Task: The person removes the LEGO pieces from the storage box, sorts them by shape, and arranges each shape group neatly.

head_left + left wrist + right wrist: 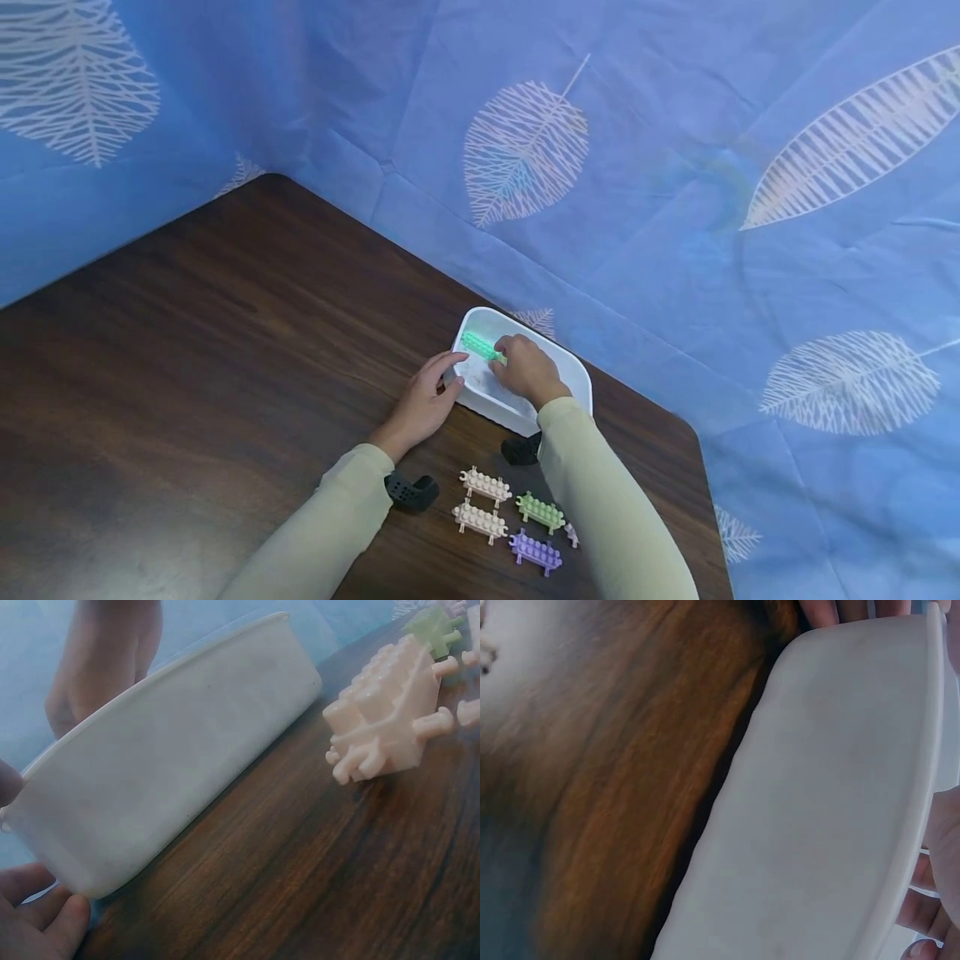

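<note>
A white plastic bin (483, 404) stands on the dark wooden table near its far edge. My left hand (423, 404) grips the bin's left end, one finger over the rim and the thumb against the outer side. Inside the bin, my right hand (528, 371) reaches down and pinches the near end of a bright green toy building block (477, 343) with side pegs. The fingertips partly cover that end. In the right wrist view the bin wall (817, 787) hides most of the right hand's work.
Nearer me lie several pegged blocks: two cream blocks (480, 522), a light green one (540, 512), a purple one (535, 552) and a pink one (572, 534) partly behind the right sleeve. A blue leaf-patterned cloth (637, 250) hangs beyond the table.
</note>
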Motion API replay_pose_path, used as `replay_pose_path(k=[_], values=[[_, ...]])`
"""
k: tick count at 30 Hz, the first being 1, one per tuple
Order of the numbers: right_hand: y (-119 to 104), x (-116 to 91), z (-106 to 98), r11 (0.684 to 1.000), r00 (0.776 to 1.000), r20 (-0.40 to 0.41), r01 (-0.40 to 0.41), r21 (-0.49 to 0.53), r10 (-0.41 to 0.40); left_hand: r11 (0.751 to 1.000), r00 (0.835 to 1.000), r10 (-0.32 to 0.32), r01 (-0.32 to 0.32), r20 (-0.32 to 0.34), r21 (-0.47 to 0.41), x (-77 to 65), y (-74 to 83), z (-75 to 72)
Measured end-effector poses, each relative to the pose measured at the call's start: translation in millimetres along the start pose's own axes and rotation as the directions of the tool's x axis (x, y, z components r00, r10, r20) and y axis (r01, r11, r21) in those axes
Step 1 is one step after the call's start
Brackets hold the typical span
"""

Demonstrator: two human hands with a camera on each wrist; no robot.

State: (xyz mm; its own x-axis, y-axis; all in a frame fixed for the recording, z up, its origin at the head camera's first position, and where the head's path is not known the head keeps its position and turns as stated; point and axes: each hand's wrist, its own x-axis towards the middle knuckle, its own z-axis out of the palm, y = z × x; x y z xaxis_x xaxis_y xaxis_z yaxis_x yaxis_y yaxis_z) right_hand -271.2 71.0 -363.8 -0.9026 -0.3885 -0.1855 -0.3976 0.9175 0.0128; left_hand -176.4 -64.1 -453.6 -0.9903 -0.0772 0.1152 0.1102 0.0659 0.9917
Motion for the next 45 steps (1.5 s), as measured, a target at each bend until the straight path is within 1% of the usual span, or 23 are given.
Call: replay_pose_path(k=[7,13,18,24,28,33,38,45], values=[[-6,11,3,0.999,0.999,0.037,-0.033,-0.013,0.034,1.000,1.000,-0.003,0.003,0.008,-0.005,0.0,-1.0,3.2],[-10,18,7,0.999,0.998,0.036,-0.044,-0.026,0.045,1.000,1.000,-0.003,0.003,0.005,-0.014,-1.0,-2.6,4.6],[-12,23,10,0.998,0.998,0.039,-0.053,-0.034,0.054,1.000,1.000,-0.003,0.003,0.021,-0.027,-2.0,-2.4,2.9],[-13,27,13,0.999,0.999,0.025,-0.034,-0.035,0.035,0.998,0.999,0.018,-0.015,0.035,-0.058,-2.6,-1.5,-1.1],[-14,29,13,0.999,0.999,0.007,-0.034,-0.032,0.034,0.998,0.999,0.022,-0.020,0.035,-0.062,-2.5,-0.4,-2.3],[-17,33,14,0.999,0.999,0.020,-0.034,-0.034,0.035,0.998,0.998,0.023,-0.020,0.050,-0.059,-1.9,-1.7,-1.8],[-23,37,16,1.000,1.000,0.014,-0.005,-0.020,0.006,0.998,0.999,0.032,-0.030,0.030,-0.049,-0.6,-2.7,-3.8],[-25,42,20,1.000,1.000,0.025,-0.011,-0.009,0.011,0.999,0.999,0.014,-0.013,0.039,-0.033,-1.0,-1.4,-6.6]])
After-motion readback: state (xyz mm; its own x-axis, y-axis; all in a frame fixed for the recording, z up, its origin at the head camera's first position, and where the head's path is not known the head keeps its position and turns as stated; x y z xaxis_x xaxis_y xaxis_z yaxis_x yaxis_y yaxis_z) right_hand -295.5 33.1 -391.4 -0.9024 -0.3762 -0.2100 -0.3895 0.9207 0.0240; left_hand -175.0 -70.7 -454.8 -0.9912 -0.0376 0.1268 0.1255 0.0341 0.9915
